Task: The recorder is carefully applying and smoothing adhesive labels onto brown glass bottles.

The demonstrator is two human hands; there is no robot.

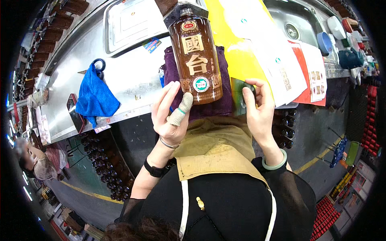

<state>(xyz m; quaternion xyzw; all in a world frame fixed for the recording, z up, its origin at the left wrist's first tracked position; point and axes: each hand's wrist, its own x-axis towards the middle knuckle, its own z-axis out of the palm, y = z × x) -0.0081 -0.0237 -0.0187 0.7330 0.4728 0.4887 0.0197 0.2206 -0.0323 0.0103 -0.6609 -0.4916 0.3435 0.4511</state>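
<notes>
- A stainless-steel table [132, 80] runs across the upper part of the view, its front edge nearest the person.
- A brown bottle [196, 56] with a gold-and-green label lies on a purple cloth [219, 106] at the table's front edge, neck pointing toward the far side.
- The left hand [171, 114] is open, fingers [167, 94] spread, and grips nothing; its thumb, in a knitted grey cot, rests against the bottle's lower label.
- The right hand [259, 110] sits just right of the bottle, fingers curled on a small dark green object [240, 94], possibly a label or pad; the view is too blurred to tell.
- A blue cloth [94, 96] lies toward the table's left end, beside a dark phone-like object [75, 114].
- A shallow metal tray [132, 22] sits near the far edge.
- Yellow, white and red sheets [277, 60] cover the right side, before a sink [291, 20] with bowls [329, 38] beyond.
- Crates of dark bottles [108, 168] stand on the floor under the table; yellow lines mark the grey floor.
</notes>
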